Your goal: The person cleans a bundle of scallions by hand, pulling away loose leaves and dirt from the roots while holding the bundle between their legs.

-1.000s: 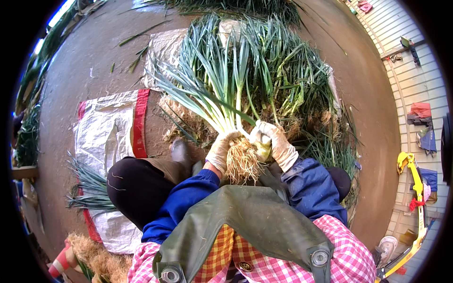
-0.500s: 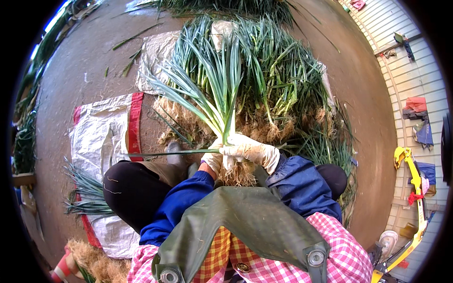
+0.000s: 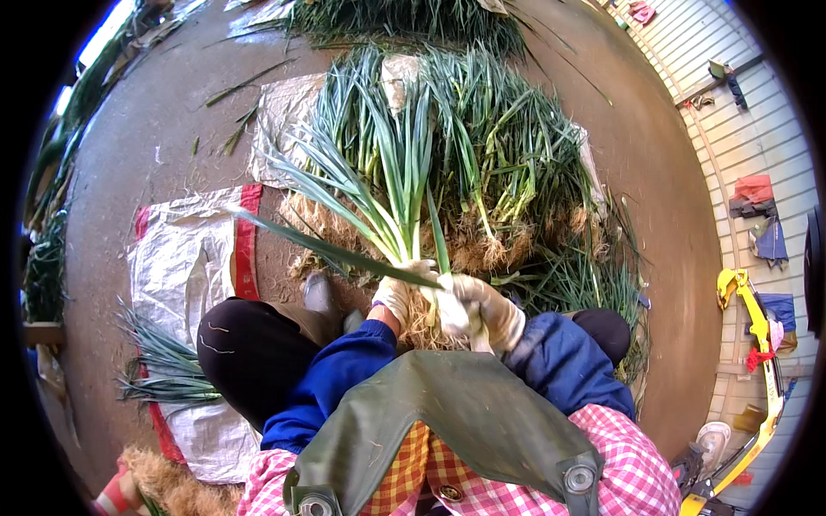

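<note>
A bunch of leeks stands upright in front of my apron, its leaves fanning away from me and its pale roots hanging toward my lap. My left hand, in a whitish glove, is closed around the stems just above the roots. Right beside it, my gloved right hand is closed on loose leek leaves with a white lower end. One long leaf stretches left across the bunch and another points up between the hands.
A large pile of leeks with roots lies beyond my hands on pale sacking. To the left, a white sack with red edges carries more leeks. A yellow curved machine arm stands at the right by a slatted wall.
My right hand has moved slightly right and down from the bunch, pulling leaves along. The long leaf has swung up across the stems. My left hand keeps the bunch.
</note>
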The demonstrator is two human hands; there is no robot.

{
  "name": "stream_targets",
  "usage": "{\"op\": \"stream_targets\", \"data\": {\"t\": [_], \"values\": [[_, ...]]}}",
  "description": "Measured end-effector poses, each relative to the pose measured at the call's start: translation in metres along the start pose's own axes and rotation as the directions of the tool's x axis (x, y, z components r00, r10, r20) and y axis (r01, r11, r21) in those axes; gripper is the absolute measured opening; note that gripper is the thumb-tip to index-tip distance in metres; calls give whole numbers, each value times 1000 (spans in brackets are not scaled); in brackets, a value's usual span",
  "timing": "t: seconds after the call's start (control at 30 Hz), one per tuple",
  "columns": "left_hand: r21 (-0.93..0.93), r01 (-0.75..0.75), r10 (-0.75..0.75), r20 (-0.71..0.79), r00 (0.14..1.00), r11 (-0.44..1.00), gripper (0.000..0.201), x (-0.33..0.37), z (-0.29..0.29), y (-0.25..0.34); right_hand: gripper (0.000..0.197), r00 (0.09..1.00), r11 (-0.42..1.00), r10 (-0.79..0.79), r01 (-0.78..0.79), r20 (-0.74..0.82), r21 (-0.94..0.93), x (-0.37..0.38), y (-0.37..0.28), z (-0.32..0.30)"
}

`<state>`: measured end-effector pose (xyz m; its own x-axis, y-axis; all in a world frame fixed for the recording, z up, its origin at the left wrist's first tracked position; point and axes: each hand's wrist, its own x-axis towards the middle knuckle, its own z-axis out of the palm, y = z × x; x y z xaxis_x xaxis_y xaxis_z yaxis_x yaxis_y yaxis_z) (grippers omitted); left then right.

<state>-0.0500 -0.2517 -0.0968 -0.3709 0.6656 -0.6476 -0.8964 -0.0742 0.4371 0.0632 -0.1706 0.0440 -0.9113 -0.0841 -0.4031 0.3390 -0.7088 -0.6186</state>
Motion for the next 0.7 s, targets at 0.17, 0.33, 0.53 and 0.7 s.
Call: {"op": "stream_targets", "data": {"t": [0.17, 0.33, 0.53, 0.7], "values": [[-3, -37, 37, 112, 993, 999, 18, 1, -12, 12, 26, 921, 976, -215, 196, -324, -91, -57, -38, 12], [-113, 6, 7, 114, 993, 994, 24, -57, 17, 37, 33, 727, 607, -249, -398, -640, -688, -213, -152, -95], [-23, -47, 49, 58, 997, 999, 21, -39, 8, 26, 52, 689, -511, -502, -724, -523, -463, -198, -129, -78], [-18, 7, -5, 103, 995, 1000, 16, -29, 5, 15, 77, 950, 145, -119, -270, -288, -952, -35, -41, 19]]}}
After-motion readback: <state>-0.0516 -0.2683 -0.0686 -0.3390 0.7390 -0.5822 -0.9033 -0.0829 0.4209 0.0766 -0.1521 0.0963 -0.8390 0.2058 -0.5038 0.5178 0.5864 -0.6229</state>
